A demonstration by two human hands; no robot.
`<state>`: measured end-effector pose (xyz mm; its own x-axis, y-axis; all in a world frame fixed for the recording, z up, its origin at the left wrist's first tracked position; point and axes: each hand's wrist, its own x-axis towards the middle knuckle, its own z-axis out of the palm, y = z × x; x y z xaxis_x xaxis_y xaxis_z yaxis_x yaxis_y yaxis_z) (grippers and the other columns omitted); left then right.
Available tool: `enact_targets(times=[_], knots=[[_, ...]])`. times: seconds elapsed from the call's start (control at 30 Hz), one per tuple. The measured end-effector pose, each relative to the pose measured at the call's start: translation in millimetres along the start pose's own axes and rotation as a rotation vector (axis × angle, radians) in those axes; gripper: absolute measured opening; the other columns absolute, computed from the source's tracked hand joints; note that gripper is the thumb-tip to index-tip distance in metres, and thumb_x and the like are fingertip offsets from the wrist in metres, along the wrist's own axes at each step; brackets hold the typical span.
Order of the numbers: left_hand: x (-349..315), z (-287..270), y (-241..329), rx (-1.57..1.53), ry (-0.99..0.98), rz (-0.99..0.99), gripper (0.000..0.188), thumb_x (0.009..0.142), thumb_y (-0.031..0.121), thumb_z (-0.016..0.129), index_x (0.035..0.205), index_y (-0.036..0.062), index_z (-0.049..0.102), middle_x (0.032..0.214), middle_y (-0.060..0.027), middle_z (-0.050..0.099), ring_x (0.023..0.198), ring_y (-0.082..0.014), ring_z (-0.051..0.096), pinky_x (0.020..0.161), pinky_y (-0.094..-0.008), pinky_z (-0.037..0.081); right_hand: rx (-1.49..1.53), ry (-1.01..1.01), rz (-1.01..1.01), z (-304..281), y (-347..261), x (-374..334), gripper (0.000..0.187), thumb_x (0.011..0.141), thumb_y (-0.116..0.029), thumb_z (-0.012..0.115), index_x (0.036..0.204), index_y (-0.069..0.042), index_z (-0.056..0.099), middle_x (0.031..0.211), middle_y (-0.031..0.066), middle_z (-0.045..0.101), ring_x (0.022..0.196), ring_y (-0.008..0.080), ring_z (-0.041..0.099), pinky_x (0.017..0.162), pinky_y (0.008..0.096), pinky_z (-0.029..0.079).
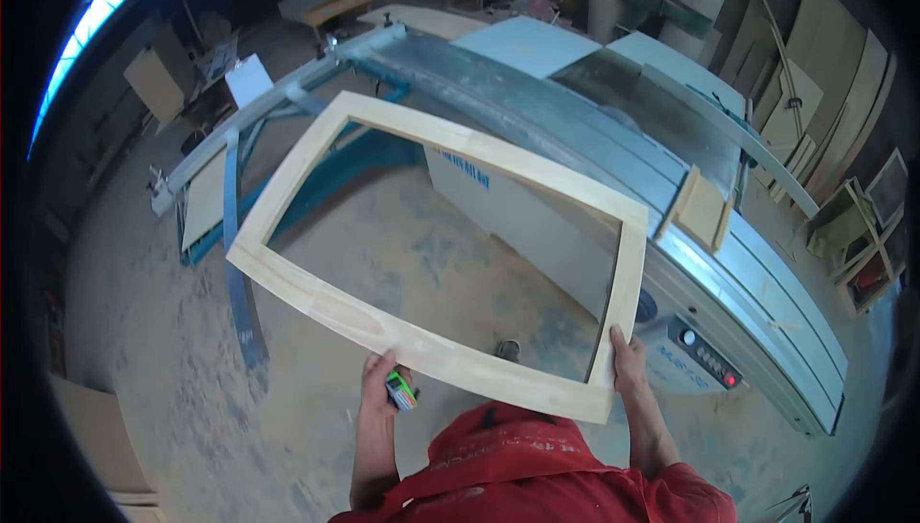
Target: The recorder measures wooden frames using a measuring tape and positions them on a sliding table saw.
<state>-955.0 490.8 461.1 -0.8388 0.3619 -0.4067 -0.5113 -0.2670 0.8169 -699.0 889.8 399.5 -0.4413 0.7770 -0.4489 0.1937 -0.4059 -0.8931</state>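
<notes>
A pale wooden frame [355, 317], rectangular with an open middle, is held up in front of me and tilted, its far left corner raised. My left hand [378, 387] grips the near rail at its lower edge. The same hand also carries a small green and black tape measure [401, 391] against its fingers. On the right, my right hand [628, 360] is closed around the short side of the frame near its corner; part of its fingers is hidden behind the wood.
Beyond the frame stands a large sliding table saw [537, 92] with a control panel [704, 352] on its near side. A small wooden piece [698, 209] lies on its table. Sheet boards [834, 73] lean at the right back. Dust marks the floor [287, 408].
</notes>
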Motion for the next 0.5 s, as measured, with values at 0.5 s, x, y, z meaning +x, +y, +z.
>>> enact_targets(times=[0.5], knots=[[513, 204, 134, -0.115, -0.052, -0.168, 0.030, 0.099, 0.026, 0.071, 0.121, 0.0078, 0.064, 0.093, -0.0048, 0.064, 0.066, -0.0179, 0.059, 0.054, -0.0332, 0.052, 0.207, -0.025, 0.012, 303, -191, 454, 0.045, 0.102, -0.031, 0.072, 0.112, 0.012, 0.066, 0.098, 0.0157, 0.074, 0.080, 0.0200, 0.070, 0.072, 0.0366, 0.057]])
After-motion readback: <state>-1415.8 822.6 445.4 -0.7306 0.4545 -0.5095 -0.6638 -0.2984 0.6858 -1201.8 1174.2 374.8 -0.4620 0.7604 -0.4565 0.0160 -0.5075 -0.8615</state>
